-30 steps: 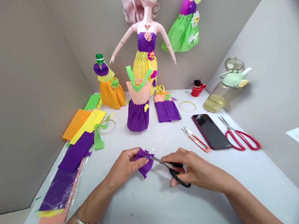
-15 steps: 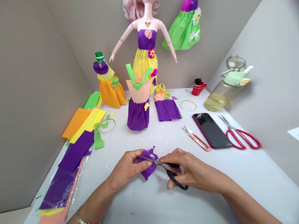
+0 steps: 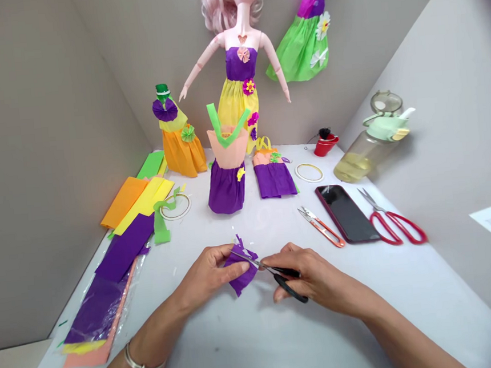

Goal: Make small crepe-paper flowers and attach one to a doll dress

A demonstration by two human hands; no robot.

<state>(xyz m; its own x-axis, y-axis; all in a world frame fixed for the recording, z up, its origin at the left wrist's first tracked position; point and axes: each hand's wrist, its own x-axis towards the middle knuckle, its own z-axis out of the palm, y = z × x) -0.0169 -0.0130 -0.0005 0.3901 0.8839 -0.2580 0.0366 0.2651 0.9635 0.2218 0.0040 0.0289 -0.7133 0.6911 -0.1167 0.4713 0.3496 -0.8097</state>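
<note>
Purple crepe paper scrap (image 3: 241,271), its upper edge ragged, held between the two hands over a white table (image 3: 242,344). Left hand (image 3: 208,270) closed in a pinch on the scrap, thumb on top; a silver bangle (image 3: 139,359) circles that wrist. Right hand (image 3: 307,276) closed on black-handled scissors (image 3: 289,283), whose steel blades (image 3: 247,259) lie across the scrap's upper part. Beyond the right hand: orange-handled thread snips (image 3: 321,229), a black smartphone (image 3: 346,214) and red-handled scissors (image 3: 397,227), side by side. Directly ahead of the hands: a crepe-paper dress with a purple skirt (image 3: 226,188) stands upright. Left of the left hand: strips of purple crepe paper (image 3: 124,247), in part on a clear plastic sheet (image 3: 124,300), beside yellow crepe paper (image 3: 142,207) and orange crepe paper (image 3: 122,203). Far ahead: a pink-haired doll (image 3: 240,75) in a purple-and-yellow paper gown.
</note>
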